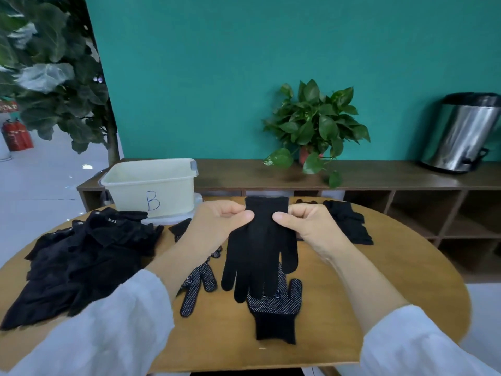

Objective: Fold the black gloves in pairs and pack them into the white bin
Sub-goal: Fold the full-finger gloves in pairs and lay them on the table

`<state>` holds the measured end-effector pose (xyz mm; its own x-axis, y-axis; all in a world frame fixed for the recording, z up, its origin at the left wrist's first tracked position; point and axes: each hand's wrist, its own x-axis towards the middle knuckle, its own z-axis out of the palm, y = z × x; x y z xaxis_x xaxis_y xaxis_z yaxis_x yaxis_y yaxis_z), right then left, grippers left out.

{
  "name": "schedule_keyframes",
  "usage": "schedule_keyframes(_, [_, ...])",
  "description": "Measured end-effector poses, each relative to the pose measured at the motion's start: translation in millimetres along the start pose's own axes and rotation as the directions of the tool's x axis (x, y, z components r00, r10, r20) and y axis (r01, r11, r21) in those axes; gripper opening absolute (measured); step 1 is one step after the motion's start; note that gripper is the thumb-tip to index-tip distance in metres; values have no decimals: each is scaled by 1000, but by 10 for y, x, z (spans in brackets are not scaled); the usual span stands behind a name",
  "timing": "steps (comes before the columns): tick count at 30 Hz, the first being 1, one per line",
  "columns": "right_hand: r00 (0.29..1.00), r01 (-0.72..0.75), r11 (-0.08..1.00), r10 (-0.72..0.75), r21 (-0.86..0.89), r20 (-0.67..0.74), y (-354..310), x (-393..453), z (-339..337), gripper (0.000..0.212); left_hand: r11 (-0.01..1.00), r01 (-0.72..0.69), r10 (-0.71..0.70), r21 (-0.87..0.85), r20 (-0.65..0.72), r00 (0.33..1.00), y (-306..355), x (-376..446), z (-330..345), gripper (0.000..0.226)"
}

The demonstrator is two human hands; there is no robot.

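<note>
Glove held up by its cuff, fingers hanging toward lower frame.
My left hand (217, 222) and right hand (306, 223) each pinch the black glove (260, 248) near the cuff; its mate (275, 308) lies directly below, white bin (151, 185) upper left, nearer my left.

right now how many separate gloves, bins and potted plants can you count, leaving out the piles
Black gloves: 3, held glove, dotted glove, dotted glove
White bin: 1
Potted plant: 1
Total: 5

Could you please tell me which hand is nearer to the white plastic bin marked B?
Left. The left hand pinches the held plain black glove just right of the white plastic bin marked B; the right hand grips the glove's far side, farther away.
</note>
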<state>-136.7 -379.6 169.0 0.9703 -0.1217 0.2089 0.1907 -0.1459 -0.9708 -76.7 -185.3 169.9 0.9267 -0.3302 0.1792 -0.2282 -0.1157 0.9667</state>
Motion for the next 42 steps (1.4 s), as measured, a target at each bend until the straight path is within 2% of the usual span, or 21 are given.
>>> schedule_keyframes(4, [1000, -19, 1000, 19, -14, -20, 14, -59, -244, 32, 999, -26, 23, 47, 56, 998, -1, 36, 228, 13])
schedule_keyframes(12, [993, -69, 996, 64, -48, -101, 345, -44, -885, 45, 995, -19, 0, 103, 179, 984, -165, 332, 870, 9])
schedule_keyframes(15, [982, -81, 995, 70, -59, -173, 506, 59, -1103, 33, 986, -40, 17, 159, 143, 990, -272, 515, 1135, 11])
schedule_keyframes(20, [971, -67, 983, 25, -172, -237, 586, 306, -1434, 31, 973, -151, 132, 171, 121, 984, -288, 851, 1466, 19])
schedule_keyframes(23, [975, -64, 974, 14, -217, -221, 619, 290, -1556, 17, 969, -170, 139, 182, 169, 976, -354, 900, 1571, 13])
schedule_keyframes(26, [984, -134, 939, 88, -316, -154, 894, 46, -1584, 10, 956, -158, 86, 248, 280, 956, -613, 677, 1652, 17])
schedule_keyframes(28, [985, -166, 914, 134, -371, -111, 1174, -218, -1539, 16, 918, -189, 51, 348, 369, 928, -881, 451, 1689, 20])
schedule_keyframes(30, [988, -151, 885, 131, -441, -77, 1446, -480, -1465, 23, 850, -290, 64, 439, 461, 885, -1149, 232, 1695, 14])
schedule_keyframes(32, [994, -112, 836, 102, -537, -48, 1635, -697, -1391, 34, 765, -413, 115, 494, 526, 843, -1318, 59, 1690, 16])
schedule_keyframes(35, [1000, -4, 790, -8, -613, -18, 1769, -898, -1307, 40, 655, -563, 225, 505, 580, 783, -1402, -86, 1687, 24])
schedule_keyframes(38, [996, 75, 747, -86, -660, 15, 1861, -998, -1287, 37, 602, -616, 247, 508, 615, 749, -1395, -148, 1682, 26])
schedule_keyframes(42, [998, 67, 748, -63, -660, 31, 1762, -1074, -1276, 35, 572, -652, 239, 497, 660, 713, -1373, -200, 1635, 29])
